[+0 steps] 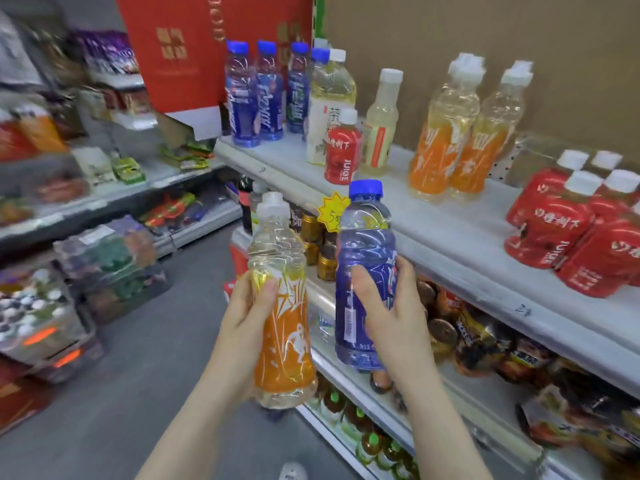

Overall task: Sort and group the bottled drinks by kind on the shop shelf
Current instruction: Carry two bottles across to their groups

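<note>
Gripping an orange-labelled bottle [282, 306] round its waist, the left hand [249, 327] holds it upright in the aisle, below the front edge of the top shelf [450, 230]. Just beside it, the right hand [388, 306] curls round a blue-labelled bottle [363, 258] with a blue cap, also upright, against the shelf's front lip. On the top shelf, a row of blue bottles [268, 95] stands at the far end. Next come a tall tea bottle [329, 109], a small red juice bottle [343, 150] before it, and a slim pale bottle [381, 126]. Two orange bottles [450, 133] stand together further right, then a cluster of red juice bottles [571, 230]. A yellow price tag [334, 211] hangs on the shelf edge.
</note>
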The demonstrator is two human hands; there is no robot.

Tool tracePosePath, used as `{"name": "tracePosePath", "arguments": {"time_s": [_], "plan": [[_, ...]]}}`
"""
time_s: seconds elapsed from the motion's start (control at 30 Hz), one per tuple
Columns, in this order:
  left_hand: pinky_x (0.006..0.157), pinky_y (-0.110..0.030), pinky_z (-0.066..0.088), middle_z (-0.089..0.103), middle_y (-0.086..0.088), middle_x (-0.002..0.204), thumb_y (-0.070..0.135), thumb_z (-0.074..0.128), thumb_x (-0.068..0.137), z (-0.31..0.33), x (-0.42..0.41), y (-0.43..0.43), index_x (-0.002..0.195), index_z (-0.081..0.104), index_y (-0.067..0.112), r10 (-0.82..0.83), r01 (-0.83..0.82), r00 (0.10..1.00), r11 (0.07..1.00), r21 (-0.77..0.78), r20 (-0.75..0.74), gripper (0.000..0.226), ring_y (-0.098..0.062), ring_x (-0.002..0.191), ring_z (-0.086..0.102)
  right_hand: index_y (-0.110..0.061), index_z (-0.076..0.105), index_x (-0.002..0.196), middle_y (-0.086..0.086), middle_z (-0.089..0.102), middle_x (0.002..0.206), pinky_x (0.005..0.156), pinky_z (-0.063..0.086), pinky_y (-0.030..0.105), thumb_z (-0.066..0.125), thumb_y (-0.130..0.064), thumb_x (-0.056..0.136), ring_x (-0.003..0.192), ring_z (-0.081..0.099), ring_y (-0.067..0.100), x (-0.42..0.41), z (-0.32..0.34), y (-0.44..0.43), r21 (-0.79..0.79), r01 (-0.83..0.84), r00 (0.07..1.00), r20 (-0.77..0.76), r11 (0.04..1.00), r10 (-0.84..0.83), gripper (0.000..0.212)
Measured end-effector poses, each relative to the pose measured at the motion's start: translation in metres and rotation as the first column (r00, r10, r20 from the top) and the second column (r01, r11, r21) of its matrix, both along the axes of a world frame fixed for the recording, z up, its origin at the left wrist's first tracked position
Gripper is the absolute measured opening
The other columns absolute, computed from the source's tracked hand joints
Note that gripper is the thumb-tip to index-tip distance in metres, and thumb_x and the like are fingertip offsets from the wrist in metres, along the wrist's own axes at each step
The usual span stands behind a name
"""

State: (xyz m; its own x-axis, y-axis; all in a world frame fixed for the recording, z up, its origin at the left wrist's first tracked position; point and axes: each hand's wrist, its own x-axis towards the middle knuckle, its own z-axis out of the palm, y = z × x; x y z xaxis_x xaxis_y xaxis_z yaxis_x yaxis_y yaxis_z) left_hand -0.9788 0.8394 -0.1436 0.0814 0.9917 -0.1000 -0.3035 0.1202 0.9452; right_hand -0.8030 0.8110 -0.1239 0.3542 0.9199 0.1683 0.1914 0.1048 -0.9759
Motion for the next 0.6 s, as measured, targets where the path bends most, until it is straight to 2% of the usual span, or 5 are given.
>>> {"name": "tracePosePath", "arguments": {"time_s": [0.13, 0.2, 0.3, 0.43, 0.6], "plan": [[0.061, -0.027, 0.059, 0.074, -0.003, 0.108, 0.036, 0.056, 0.087, 0.017, -0.02, 0.067, 0.127, 0.056, 0.027, 0.076, -0.078, 0.997, 0.996, 0.043, 0.027, 0.041, -0.014, 0.083, 0.074, -0.032, 0.05, 0.133, -0.02, 0.07, 0.109, 0.088, 0.053, 0.034, 0.062, -0.06, 0.082, 0.098, 0.067, 0.002, -0.017, 0.022, 0.087, 0.073, -0.071, 0.997, -0.037, 0.995, 0.074, 0.059], [0.06, -0.027, 0.059, 0.076, -0.001, 0.103, 0.037, 0.056, 0.084, 0.025, -0.031, 0.096, 0.124, 0.058, 0.027, 0.106, -0.109, 0.994, 0.992, 0.07, 0.036, 0.041, -0.014, 0.08, 0.074, -0.029, 0.048, 0.136, -0.013, 0.07, 0.111, 0.082, 0.054, 0.032, 0.068, -0.051, 0.084, 0.092, 0.069, 0.007, -0.025, 0.039, 0.135, 0.116, -0.121, 0.991, -0.05, 0.986, 0.128, 0.06], [0.059, -0.025, 0.058, 0.077, 0.005, 0.095, 0.034, 0.054, 0.089, 0.03, -0.046, 0.138, 0.12, 0.059, 0.028, 0.172, -0.176, 0.984, 0.979, 0.1, 0.049, 0.032, -0.01, 0.078, 0.073, -0.022, 0.043, 0.133, -0.01, 0.066, 0.113, 0.081, 0.052, 0.02, 0.077, -0.026, 0.089, 0.093, 0.067, -0.002, -0.037, 0.068, 0.214, 0.199, -0.123, 0.992, 0.058, 0.972, 0.113, 0.055], [0.056, -0.022, 0.056, 0.077, 0.01, 0.089, 0.038, 0.055, 0.084, 0.03, -0.065, 0.18, 0.114, 0.059, 0.033, 0.212, -0.219, 0.974, 0.972, 0.084, 0.078, 0.031, -0.006, 0.075, 0.073, -0.017, 0.036, 0.138, 0.002, 0.055, 0.133, 0.101, 0.051, 0.038, 0.079, -0.026, 0.083, 0.115, 0.061, 0.014, -0.06, 0.095, 0.311, 0.279, -0.078, 0.978, 0.208, 0.957, 0.019, 0.071], [0.06, -0.029, 0.057, 0.076, 0.007, 0.089, 0.04, 0.056, 0.081, 0.03, -0.086, 0.226, 0.112, 0.061, 0.036, 0.212, -0.22, 0.972, 0.972, 0.081, 0.097, 0.031, -0.01, 0.074, 0.073, -0.02, 0.025, 0.152, 0.0, 0.049, 0.146, 0.112, 0.042, 0.041, 0.08, -0.018, 0.081, 0.132, 0.049, 0.02, -0.075, 0.09, 0.39, 0.204, -0.014, 0.974, 0.224, 0.979, -0.033, 0.089]]}}
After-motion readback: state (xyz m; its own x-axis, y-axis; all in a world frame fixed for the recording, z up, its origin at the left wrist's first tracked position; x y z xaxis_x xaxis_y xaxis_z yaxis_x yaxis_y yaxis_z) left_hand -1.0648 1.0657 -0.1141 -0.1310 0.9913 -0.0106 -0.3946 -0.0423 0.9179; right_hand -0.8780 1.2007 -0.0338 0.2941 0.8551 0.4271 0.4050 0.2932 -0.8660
